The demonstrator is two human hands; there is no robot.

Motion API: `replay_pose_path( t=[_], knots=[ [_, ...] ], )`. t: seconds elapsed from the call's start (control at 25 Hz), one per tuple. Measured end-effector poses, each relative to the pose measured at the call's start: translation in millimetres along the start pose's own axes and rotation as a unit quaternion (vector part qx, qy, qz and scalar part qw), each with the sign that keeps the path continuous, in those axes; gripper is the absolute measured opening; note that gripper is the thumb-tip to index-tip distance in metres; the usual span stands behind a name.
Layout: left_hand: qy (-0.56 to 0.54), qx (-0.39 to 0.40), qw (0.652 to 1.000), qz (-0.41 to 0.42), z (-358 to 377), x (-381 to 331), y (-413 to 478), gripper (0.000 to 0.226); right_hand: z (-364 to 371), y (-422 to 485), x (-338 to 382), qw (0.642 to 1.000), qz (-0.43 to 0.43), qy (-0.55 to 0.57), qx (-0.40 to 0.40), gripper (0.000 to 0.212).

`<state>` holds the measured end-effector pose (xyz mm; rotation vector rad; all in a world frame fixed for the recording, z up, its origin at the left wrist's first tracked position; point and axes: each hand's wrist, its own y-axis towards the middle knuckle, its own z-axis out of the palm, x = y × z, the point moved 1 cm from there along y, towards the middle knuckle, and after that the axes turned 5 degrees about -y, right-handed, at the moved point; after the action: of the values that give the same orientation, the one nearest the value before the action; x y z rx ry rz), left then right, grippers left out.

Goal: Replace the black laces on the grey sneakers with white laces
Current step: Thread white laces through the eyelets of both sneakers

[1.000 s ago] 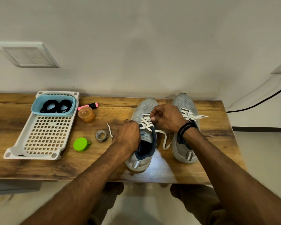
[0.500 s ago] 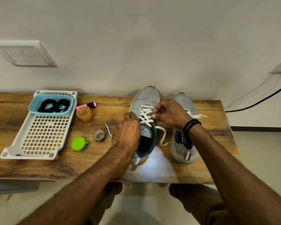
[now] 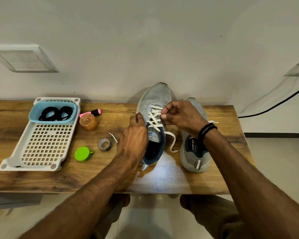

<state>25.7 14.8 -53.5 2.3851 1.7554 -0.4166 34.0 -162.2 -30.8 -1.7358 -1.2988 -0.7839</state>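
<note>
Grey sneaker (image 3: 154,98) tilted on wooden table (image 3: 219,171) | left hand (image 3: 134,137) grips its side | right hand (image 3: 184,118) pinches white lace (image 3: 154,119) at the eyelets; second sneaker (image 3: 194,152) stands just beside

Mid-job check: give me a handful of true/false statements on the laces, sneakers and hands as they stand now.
1. The black laces lie in the blue bin. True.
2. The right hand pinches the white lace on the held sneaker. True.
3. The left hand lies flat on the table. False: it grips the held sneaker's side.
4. The second sneaker carries black laces. False: the lace end showing at it is white.
5. The green cap sits inside the white tray. False: it is on the table beside the tray.
</note>
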Motion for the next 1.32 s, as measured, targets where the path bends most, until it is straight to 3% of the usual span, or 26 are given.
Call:
replay_pose_path(
  t=[0.4, 0.56, 0.92, 1.32],
  knots=[
    [-0.002, 0.0, 1.0, -0.001, 2.4, 1.5, 1.5, 0.057, 3.2, -1.1, 2.9, 0.997, -0.035, -0.069, 0.013, 0.009],
    [0.004, 0.001, 1.0, 0.002, 3.6, 1.4, 2.0, 0.057, 3.5, -1.0, 3.1, 0.997, -0.037, -0.066, 0.002, 0.002],
    [0.0, 0.001, 1.0, 0.003, 3.9, 1.2, 2.2, 0.059, 3.9, 1.3, 4.3, 0.999, -0.015, -0.027, -0.024, 0.009],
    [-0.009, 0.0, 1.0, 0.01, 2.6, -0.8, 2.7, 0.058, 11.9, -2.4, 8.9, 0.973, -0.089, -0.198, -0.072, 0.01]
  ],
)
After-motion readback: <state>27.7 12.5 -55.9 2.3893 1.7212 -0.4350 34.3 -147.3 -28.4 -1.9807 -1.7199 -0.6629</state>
